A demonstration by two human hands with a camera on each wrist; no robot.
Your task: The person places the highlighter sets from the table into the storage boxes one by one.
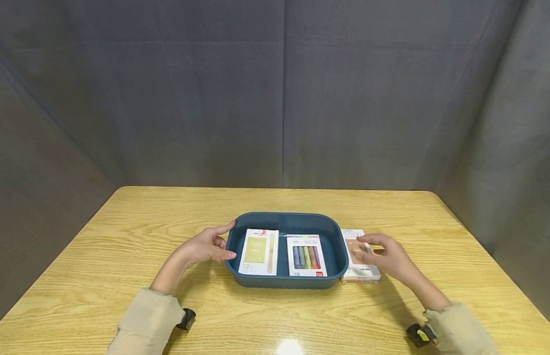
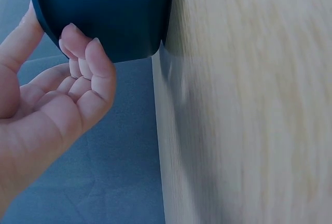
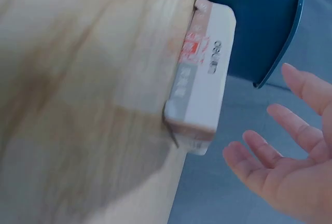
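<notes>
A dark blue two-compartment storage bin (image 1: 284,282) stands on the table. My left hand (image 1: 208,245) grips its left end, with the thumb at the rim and curled fingertips against the outer wall in the left wrist view. A white box with a green panel (image 1: 256,251) lies in the left compartment. In the right one lies a white box with a window of coloured sticks (image 1: 306,255). Beside the bin's right end, a white box with an orange panel (image 1: 355,246) lies on the table. My right hand (image 1: 388,254) hovers over it, fingers loosely bent and apart from it in the right wrist view.
The wooden table (image 1: 102,276) extends on both sides of the bin and in front of it. Grey cloth (image 1: 204,108) hangs behind the table and at its sides. Dark wrist devices (image 1: 186,319) sit at both sleeve cuffs.
</notes>
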